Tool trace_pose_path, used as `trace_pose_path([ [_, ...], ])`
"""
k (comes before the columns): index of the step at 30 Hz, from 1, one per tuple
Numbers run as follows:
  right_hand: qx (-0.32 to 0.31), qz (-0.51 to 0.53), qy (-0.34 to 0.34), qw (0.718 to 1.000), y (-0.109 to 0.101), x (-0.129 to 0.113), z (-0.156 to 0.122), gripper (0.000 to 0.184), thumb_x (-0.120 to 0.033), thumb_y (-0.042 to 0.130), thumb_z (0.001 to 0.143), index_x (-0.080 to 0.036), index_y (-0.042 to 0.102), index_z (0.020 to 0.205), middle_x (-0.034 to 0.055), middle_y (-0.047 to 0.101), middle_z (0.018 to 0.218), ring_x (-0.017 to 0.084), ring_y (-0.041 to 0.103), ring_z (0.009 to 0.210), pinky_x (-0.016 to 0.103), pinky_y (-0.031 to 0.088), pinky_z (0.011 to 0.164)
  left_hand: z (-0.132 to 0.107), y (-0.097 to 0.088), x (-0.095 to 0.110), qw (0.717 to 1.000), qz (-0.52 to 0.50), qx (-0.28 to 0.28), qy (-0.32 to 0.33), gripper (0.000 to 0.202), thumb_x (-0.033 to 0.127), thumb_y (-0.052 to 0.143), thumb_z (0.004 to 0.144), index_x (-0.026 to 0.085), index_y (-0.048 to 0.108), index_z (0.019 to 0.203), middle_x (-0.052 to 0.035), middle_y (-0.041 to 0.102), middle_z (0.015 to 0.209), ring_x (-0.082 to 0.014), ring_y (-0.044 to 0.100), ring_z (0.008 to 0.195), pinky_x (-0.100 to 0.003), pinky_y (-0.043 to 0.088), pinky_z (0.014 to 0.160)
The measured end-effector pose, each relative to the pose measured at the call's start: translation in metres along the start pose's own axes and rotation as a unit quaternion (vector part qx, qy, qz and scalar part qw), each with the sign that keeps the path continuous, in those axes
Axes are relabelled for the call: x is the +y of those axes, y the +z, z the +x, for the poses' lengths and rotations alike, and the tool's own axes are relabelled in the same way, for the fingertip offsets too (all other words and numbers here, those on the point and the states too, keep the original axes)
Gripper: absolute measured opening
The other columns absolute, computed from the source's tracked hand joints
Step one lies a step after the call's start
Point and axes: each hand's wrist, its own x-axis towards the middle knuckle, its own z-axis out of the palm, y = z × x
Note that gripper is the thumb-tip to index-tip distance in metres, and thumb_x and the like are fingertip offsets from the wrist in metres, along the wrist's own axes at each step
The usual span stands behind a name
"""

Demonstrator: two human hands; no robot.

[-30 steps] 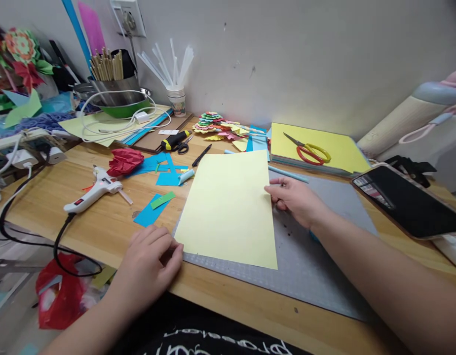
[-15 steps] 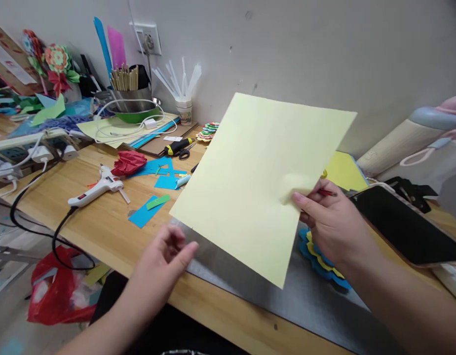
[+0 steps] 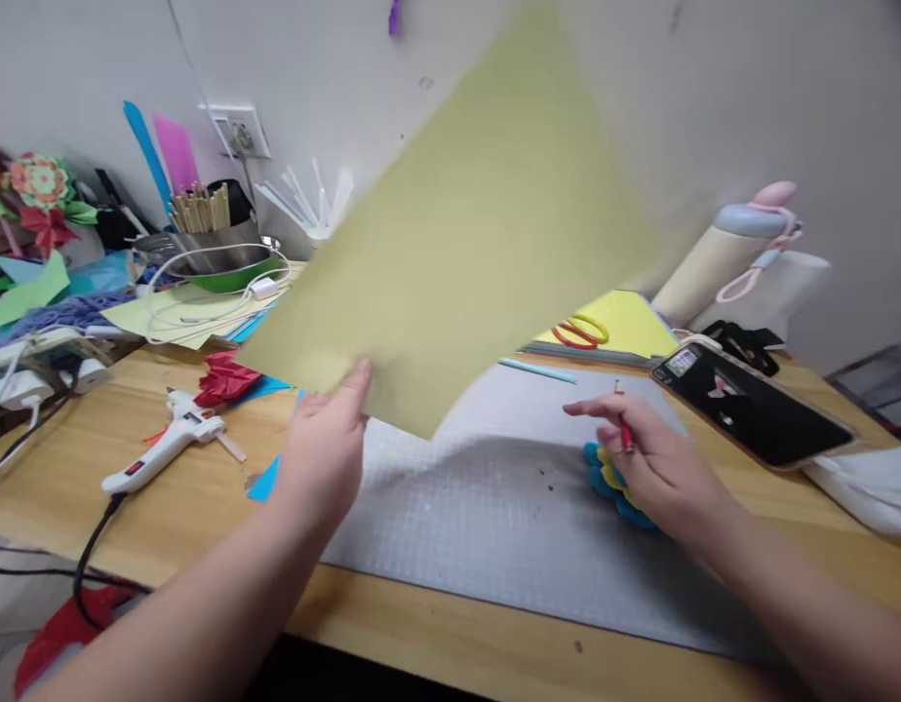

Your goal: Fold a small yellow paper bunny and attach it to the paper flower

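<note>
A large sheet of pale yellow paper hangs tilted above the mat, blurred by motion. My left hand pinches its lower left edge, thumb on the near face. Over the right part of the grey cutting mat is my right hand, its index finger stretched out. A thin red pencil sits in the grip of that hand. Partly hidden behind the right hand, a blue and yellow layered paper flower lies on the mat.
A white hot glue gun and crumpled red paper lie at left. Behind them is a metal pot of sticks. On the right are a phone, yellow paper with tape rings, and a cream bottle.
The yellow sheet has passed from my right hand to my left and swung up and left. My right hand has let go of it and keeps the pencil. The phone screen has lit up.
</note>
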Motion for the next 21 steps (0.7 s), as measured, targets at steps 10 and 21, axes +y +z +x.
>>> trace_pose_path([
  [10, -0.137, -0.311, -0.047, 0.939, 0.003, 0.036, -0.012, 0.026, -0.011, 0.036, 0.09, -0.023, 0.056, 0.101, 0.0063, 0.056, 0.138, 0.027, 0.053, 0.125, 0.055, 0.034, 0.106, 0.003, -0.006, 0.002, 0.986, 0.013, 0.076, 0.151, 0.029, 0.033, 0.058, 0.091, 0.012, 0.069, 0.108, -0.0078, 0.069, 0.116, -0.0236, 0.059, 0.117, -0.035, 0.042, 0.107],
  [21, -0.122, -0.371, -0.025, 0.92, -0.001, 0.048, 0.02, 0.036, -0.021, 0.041, 0.088, -0.021, 0.063, 0.118, 0.0144, 0.064, 0.121, 0.033, 0.056, 0.114, 0.069, 0.008, 0.109, 0.002, -0.005, -0.025, 1.0, -0.014, 0.011, 0.007, 0.023, 0.035, 0.063, 0.084, 0.017, 0.072, 0.094, -0.0052, 0.075, 0.1, -0.027, 0.067, 0.097, -0.036, 0.054, 0.085],
])
